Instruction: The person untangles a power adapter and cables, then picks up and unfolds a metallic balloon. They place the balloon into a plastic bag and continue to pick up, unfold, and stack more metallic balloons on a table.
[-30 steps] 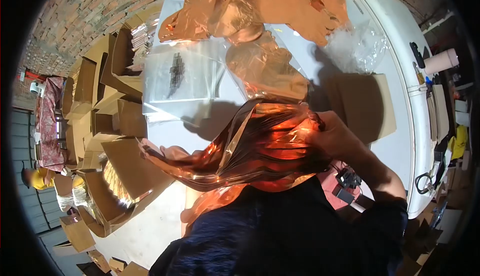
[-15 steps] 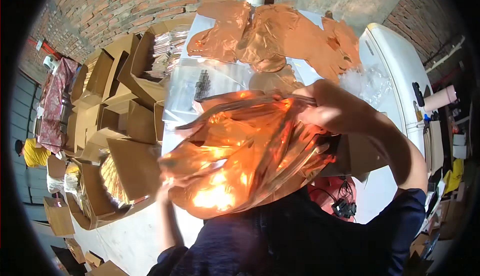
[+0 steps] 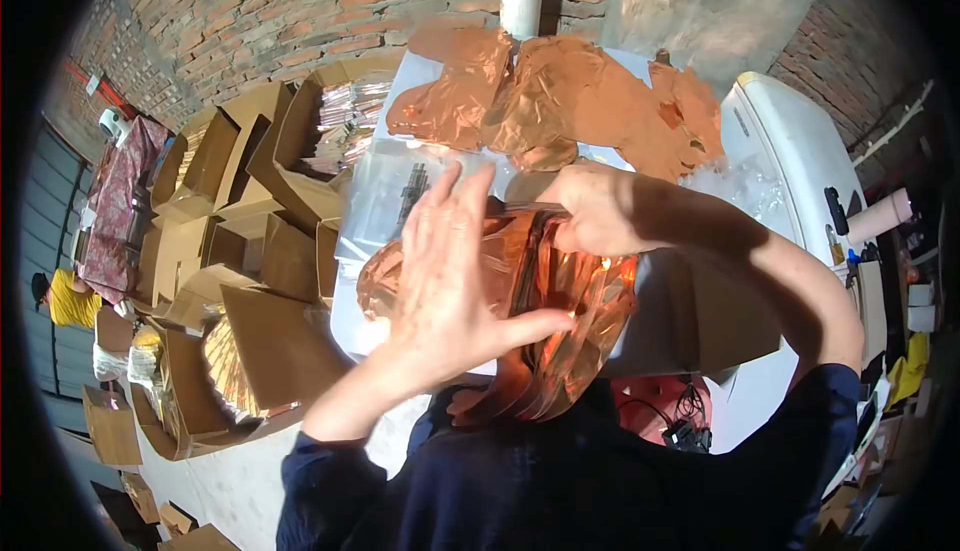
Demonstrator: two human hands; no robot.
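Observation:
A crumpled, shiny copper-coloured foil balloon (image 3: 585,346), flat and folded in loose layers, hangs in front of my chest at the table's near edge. The fingers of my right hand (image 3: 603,213) are closed on its upper edge. Above its left part is my left hand (image 3: 440,296), fingers stretched out and thumb apart, hiding some of the foil. More flat copper foil balloons (image 3: 625,101) lie spread over the far side of the white table. Clear plastic bags (image 3: 378,191) with a dark printed strip lie just beyond my left fingertips.
Open cardboard boxes (image 3: 290,256) crowd the left side, some filled with folded foil packs (image 3: 345,126). Clear plastic wrap (image 3: 735,191) lies beside a white appliance (image 3: 795,141) at right. A brown box (image 3: 735,316) stands under my right forearm. A person in yellow (image 3: 72,298) is far left.
The foil has gone from widely spread to a narrower, gathered bundle. My left hand has come up from its lower left edge to over its front. My right hand keeps its hold.

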